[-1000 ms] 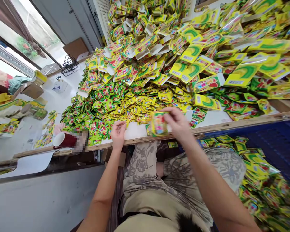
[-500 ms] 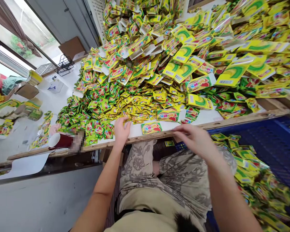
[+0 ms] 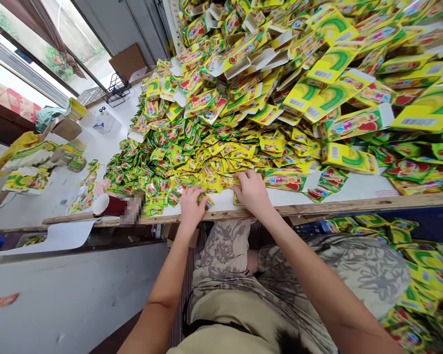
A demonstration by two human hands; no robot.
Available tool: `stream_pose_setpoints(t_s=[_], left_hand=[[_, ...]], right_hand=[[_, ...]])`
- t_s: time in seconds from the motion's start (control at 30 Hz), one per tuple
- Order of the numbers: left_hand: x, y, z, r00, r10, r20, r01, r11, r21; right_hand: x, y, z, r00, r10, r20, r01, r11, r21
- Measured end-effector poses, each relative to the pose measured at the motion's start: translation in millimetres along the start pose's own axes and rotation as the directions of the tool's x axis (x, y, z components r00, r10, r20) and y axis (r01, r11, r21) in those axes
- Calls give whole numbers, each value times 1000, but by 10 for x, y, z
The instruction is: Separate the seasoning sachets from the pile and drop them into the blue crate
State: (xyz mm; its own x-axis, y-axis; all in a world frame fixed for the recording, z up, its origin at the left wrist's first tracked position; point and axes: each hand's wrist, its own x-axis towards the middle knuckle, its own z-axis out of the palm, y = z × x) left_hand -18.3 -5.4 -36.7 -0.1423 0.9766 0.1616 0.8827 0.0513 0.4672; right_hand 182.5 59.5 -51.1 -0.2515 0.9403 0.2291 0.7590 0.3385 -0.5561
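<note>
My left hand (image 3: pixel 192 205) is closed at the table's front edge, its fingers curled round a small yellow sachet (image 3: pixel 208 201). To its right, my right hand (image 3: pixel 254 194) is bent over the front of the pile, thumb and fingertips at a yellow sachet (image 3: pixel 228 182). A flat green-and-yellow box end (image 3: pixel 236 200) peeks out beneath the right hand; the hand hides the rest of it. Just right of that hand lies a printed candy box (image 3: pixel 285 180) with an open white flap. Green sachets (image 3: pixel 158 189) and yellow sachets (image 3: pixel 236 156) are heaped in front of both hands.
Behind the sachets rises a heap of yellow boxes (image 3: pixel 310 98). A dark red cup (image 3: pixel 112 205) lies on its side at left, near a black wire rack (image 3: pixel 117 89). A blue crate (image 3: pixel 435 223) with filled boxes stands below the wooden table edge (image 3: pixel 354 204) at right.
My right hand has moved left from the table edge onto the flat box and yellow sachets. My left hand has drawn back from the pile with a yellow sachet. The view has shifted left.
</note>
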Motion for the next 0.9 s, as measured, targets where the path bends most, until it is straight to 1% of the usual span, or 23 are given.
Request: stream_pose_setpoints(t_s=[0.07,0.1,0.17,0.2,0.27,0.33,0.43,0.5,0.53,0.6,0.67,0.73,0.8,0.83,0.9], left_hand=[[18,50,42,998,59,22,-56,993,-100],[32,57,47,998,69,5,-68,987,-144],[67,29,24,995,50,-85,-66,978,-196],[87,-1,0,990,28,-140,-55,979,-197],[126,-78,-57,972,-31,-234,-3,989,-145],[156,-161,-106,957,-101,-271,84,994,-75],[171,-266,-135,955,-186,-232,186,982,-21],[164,-320,-131,958,-203,-201,204,979,-16],[158,-342,-128,960,-203,-193,204,979,-16],[149,-370,-128,964,-194,-182,195,981,-10],[152,-370,-141,971,-168,-172,171,985,2],[179,-340,-163,979,-111,-169,114,993,13],[237,-292,-184,989,-31,-145,37,999,39],[278,-269,-192,994,8,-110,-1,998,63],[380,-235,-199,998,55,12,-56,991,121]], right_hand=[[41,14,50,1000,10,-18,-10,1000,-29],[55,33,57,1000,0,-20,-1,999,-33],[76,82,45,1000,-1,-14,0,1000,-29],[82,106,32,1000,14,-6,-14,1000,-24],[86,138,3,999,54,5,-54,998,-18],[75,133,-21,996,90,-3,-90,996,-28],[29,44,-49,989,137,-47,-140,987,-78],[-13,-59,-62,989,131,-65,-138,984,-115],[-31,-117,-64,992,106,-62,-113,986,-125],[-51,-238,-47,1000,4,-22,-6,995,-103],[-39,-349,3,994,-107,37,109,993,-46],[2,-435,76,983,-160,86,161,987,-8],[53,-485,147,979,-158,125,161,987,-11],[74,-495,174,978,-150,143,154,988,-22],[98,-490,200,980,-121,157,129,990,-47]])
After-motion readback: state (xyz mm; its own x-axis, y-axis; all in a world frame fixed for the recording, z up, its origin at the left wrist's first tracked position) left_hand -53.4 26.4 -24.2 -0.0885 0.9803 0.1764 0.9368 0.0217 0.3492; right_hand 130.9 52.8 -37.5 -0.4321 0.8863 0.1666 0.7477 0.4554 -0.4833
